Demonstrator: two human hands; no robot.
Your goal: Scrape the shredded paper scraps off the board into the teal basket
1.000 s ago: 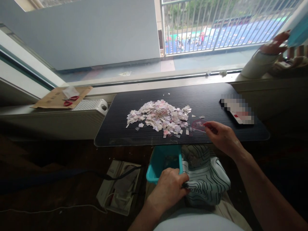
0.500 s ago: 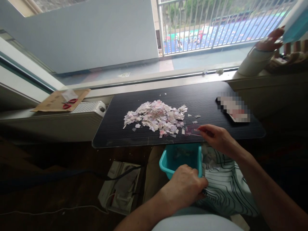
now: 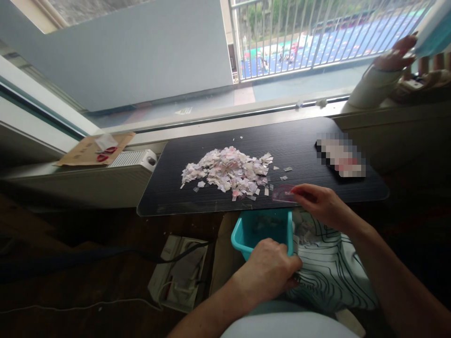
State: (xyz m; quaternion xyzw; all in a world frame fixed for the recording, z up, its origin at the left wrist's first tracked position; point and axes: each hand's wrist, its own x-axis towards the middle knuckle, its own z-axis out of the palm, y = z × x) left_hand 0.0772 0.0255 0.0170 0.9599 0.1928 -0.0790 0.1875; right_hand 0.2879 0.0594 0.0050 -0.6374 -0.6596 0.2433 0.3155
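Note:
My left hand (image 3: pixel 271 265) grips the near rim of a turquoise plastic bin (image 3: pixel 243 237), which I hold just below the table's front edge. Some pale scraps lie dimly inside it. Pinched in my right hand (image 3: pixel 315 202) is a clear pinkish protractor (image 3: pixel 282 193), held at the front edge of the black table (image 3: pixel 296 145). A heap of small cut paper pieces (image 3: pixel 229 171), white with pink and lilac tints, covers the table's middle. A few loose scraps (image 3: pixel 286 170) lie between the heap and my right hand.
A phone-like object (image 3: pixel 341 157), blurred out, rests at the table's right. Red-handled scissors (image 3: pixel 106 153) lie on a brown envelope (image 3: pixel 88 150) on the left sill. A patterned cloth (image 3: pixel 331 272) with paper scraps covers my lap. An open box (image 3: pixel 181 272) and a cable are on the floor.
The protractor now lies flatter to view, its curved shape clearer, with my right hand barely shifted. My left hand and the bin have moved very slightly left.

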